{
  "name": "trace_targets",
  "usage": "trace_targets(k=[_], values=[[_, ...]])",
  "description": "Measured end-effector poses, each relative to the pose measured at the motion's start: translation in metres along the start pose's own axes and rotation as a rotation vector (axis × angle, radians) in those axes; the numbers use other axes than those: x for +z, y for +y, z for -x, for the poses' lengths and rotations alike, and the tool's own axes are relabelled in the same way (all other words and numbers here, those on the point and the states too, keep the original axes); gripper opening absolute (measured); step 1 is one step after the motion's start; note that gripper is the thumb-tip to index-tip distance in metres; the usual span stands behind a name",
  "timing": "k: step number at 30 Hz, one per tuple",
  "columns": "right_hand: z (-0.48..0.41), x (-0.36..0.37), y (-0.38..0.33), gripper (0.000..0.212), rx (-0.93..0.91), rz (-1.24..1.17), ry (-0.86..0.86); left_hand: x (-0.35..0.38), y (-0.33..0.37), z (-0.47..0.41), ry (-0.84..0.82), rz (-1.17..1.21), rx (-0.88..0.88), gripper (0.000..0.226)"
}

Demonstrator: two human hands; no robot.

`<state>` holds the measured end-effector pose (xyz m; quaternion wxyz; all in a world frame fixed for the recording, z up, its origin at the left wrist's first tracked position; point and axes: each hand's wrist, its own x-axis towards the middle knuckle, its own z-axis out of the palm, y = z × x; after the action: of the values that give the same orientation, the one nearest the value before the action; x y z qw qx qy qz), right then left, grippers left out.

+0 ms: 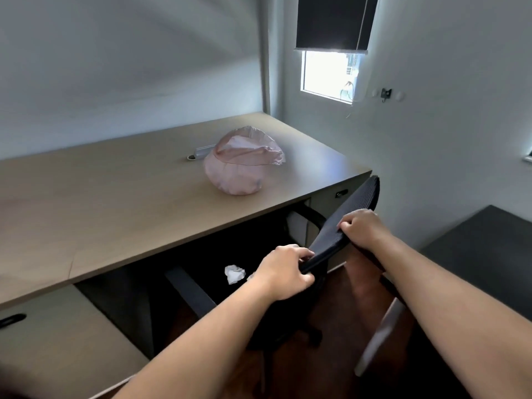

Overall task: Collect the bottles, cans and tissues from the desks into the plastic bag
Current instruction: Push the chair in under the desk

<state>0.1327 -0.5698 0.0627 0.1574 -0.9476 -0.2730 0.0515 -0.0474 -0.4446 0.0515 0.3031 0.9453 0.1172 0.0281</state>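
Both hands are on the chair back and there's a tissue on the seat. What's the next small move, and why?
Probably let go with the left hand and pick the crumpled tissue off the chair seat. It lies just left of that hand, while the right hand can steady the back. The pink bag sits on the desk, mouth open, ready to take it.
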Motion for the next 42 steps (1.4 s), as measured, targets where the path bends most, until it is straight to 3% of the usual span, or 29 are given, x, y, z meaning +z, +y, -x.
trace_targets(k=[8,12,15,18,24,30,37,42], values=[[0.035,-0.017,0.038,0.026,0.081,-0.038,0.094,0.043,0.052,-0.008,-0.126,0.052,0.056,0.071],[0.04,-0.027,0.05,0.026,0.141,-0.027,0.054,0.034,0.04,-0.007,-0.296,0.128,0.099,0.057],[0.038,-0.029,0.036,0.025,0.131,0.062,0.0,0.021,0.012,-0.014,-0.187,0.275,0.037,0.038],[0.024,-0.016,0.009,0.024,0.074,0.016,-0.087,0.006,-0.027,-0.031,-0.072,0.132,-0.062,0.034],[-0.033,0.048,-0.044,0.028,0.041,-0.018,-0.375,-0.003,-0.112,-0.073,-0.253,-0.142,-0.166,0.047],[-0.088,0.137,-0.04,0.024,0.218,0.002,-0.525,0.022,-0.195,-0.135,-0.484,-0.28,-0.124,0.055],[-0.062,0.265,-0.008,0.032,0.429,0.008,-0.713,0.109,-0.263,-0.155,-0.711,-0.393,-0.043,0.063],[-0.046,0.351,0.017,0.068,0.492,-0.037,-0.805,0.187,-0.295,-0.161,-0.847,-0.448,-0.064,0.073]])
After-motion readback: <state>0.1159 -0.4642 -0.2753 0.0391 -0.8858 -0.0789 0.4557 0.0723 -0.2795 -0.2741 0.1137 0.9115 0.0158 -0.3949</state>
